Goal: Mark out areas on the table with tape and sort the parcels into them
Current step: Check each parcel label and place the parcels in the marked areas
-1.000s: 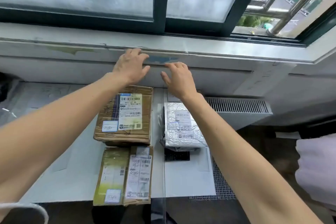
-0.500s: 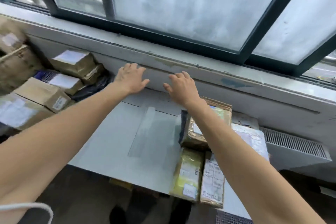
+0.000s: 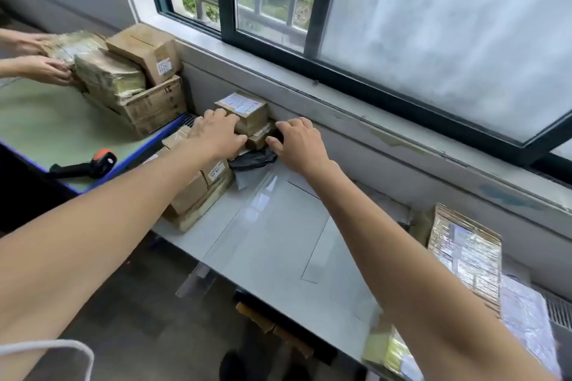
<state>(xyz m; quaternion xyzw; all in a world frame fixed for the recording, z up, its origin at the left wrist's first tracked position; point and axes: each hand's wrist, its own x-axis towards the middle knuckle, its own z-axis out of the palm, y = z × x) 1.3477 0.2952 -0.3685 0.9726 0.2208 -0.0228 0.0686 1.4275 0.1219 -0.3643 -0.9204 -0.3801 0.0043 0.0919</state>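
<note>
Left hand point(image 3: 216, 137) and right hand point(image 3: 299, 147) hover palm-down, fingers loosely spread and gripping nothing, over small brown cardboard parcels point(image 3: 246, 110) piled at eleven o'clock on the grey rectangular table point(image 3: 272, 257).

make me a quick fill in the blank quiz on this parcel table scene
1. The handheld tool lying on the green table has an ____ head.
2. The crumpled bag next to the right hand is ____ in colour.
3. The small box just beyond the left hand carries a ____ label on top.
4. Another person's hands hold a parcel at the ____ edge of the view.

Missing words: orange; black; white; left.
</note>
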